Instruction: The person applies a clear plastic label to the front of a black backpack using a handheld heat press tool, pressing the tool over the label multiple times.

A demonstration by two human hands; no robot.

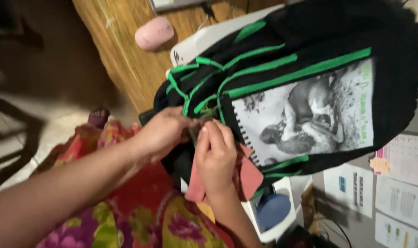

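Head view: both hands (163, 133) pinch backpack (310, 82) edge.

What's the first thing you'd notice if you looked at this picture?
The big black backpack with bright green stripes fills the upper right, a grey picture panel on its front. In the middle, the left hand and right hand pinch at something small on the bag's edge, above a pinkish-red cloth. A pink mouse sits on the wooden desk at the top.
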